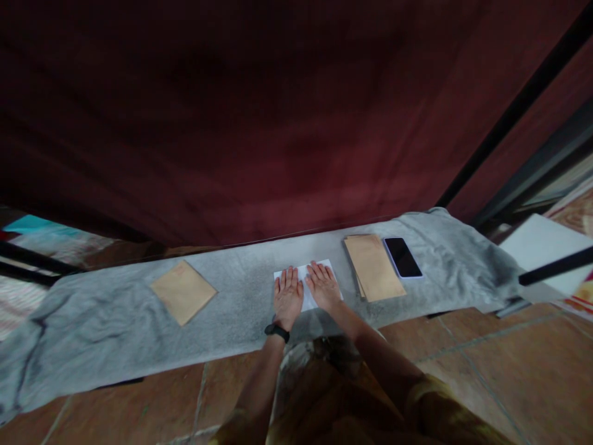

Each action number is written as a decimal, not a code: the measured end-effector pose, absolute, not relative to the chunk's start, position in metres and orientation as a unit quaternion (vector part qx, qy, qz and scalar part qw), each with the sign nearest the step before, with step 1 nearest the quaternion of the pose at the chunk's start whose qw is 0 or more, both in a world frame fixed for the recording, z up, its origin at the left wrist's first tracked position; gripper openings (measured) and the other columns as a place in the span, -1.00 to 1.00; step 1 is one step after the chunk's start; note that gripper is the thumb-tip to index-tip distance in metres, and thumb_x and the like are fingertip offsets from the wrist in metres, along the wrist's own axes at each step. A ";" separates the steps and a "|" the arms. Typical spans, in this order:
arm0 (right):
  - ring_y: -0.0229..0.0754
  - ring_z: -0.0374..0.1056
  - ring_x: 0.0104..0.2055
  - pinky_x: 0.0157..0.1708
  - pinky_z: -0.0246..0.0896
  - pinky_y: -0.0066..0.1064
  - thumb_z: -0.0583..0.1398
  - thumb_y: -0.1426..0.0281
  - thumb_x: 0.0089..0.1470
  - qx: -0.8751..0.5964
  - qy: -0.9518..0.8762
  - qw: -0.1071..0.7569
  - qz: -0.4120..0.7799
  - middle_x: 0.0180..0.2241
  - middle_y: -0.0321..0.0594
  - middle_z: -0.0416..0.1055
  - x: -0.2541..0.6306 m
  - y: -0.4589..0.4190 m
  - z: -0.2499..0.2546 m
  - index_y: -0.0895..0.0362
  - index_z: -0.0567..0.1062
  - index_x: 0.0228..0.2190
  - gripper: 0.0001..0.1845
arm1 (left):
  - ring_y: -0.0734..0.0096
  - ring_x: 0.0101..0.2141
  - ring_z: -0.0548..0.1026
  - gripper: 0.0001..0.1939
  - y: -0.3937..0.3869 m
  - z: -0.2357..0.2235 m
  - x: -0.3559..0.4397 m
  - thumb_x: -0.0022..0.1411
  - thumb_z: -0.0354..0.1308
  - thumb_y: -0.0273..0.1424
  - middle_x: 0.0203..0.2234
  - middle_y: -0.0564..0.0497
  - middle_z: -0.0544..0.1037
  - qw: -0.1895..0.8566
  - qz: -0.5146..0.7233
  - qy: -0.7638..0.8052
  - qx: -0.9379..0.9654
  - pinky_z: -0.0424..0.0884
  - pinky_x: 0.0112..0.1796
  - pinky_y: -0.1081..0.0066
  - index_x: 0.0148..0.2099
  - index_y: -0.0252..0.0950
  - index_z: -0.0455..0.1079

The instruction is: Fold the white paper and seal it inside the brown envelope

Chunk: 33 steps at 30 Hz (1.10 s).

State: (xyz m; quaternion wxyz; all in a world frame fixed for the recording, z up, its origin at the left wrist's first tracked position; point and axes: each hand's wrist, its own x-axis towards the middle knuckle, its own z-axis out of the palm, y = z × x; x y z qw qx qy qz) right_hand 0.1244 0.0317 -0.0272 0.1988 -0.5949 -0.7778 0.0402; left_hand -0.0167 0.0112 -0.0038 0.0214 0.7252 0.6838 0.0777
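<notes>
A white sheet of paper point(307, 298) lies on the grey cloth point(245, 296) in front of me. My left hand point(288, 295) rests flat on its left half, fingers stretched out, with a dark band on the wrist. On the right half my right hand point(323, 286) is pressed down flat, its fingers also extended. Both palms cover much of the paper, so whether it is folded I cannot tell. Just right of it lie brown envelopes point(375, 266), stacked slightly askew. Another brown envelope point(183, 292) lies alone to the left, turned at an angle.
A phone point(403, 257) with a dark screen lies beside the stacked envelopes. Behind the narrow cloth-covered surface hangs a dark red fabric point(296, 154). A dark pole point(514, 111) slants up at the right, near a white panel point(546, 253). Brown floor tiles point(523, 364) show below.
</notes>
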 end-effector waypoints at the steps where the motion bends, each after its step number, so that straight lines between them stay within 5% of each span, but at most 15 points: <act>1: 0.00 0.10 0.39 0.37 -0.09 -0.04 -0.06 0.26 0.43 -0.600 -0.774 0.199 0.036 0.36 -0.08 0.17 0.126 0.032 -0.028 0.16 0.31 0.30 -0.48 | 0.20 0.41 0.04 -0.42 0.011 -0.004 -0.020 0.45 -0.22 -0.37 0.40 -0.06 0.16 0.019 0.079 0.691 0.718 -0.08 0.37 0.06 0.46 -0.29 0.09; 33: 0.12 0.13 0.37 0.33 -0.04 -0.01 -0.05 0.26 0.41 -0.656 -0.725 0.211 -0.016 0.34 0.13 0.16 0.164 0.011 -0.035 0.35 0.24 0.31 -0.40 | 0.03 0.38 0.12 -0.42 -0.005 0.000 -0.038 0.49 -0.23 -0.28 0.36 -0.25 0.23 -0.032 0.133 0.749 0.649 0.02 0.34 -0.04 0.41 -0.45 0.16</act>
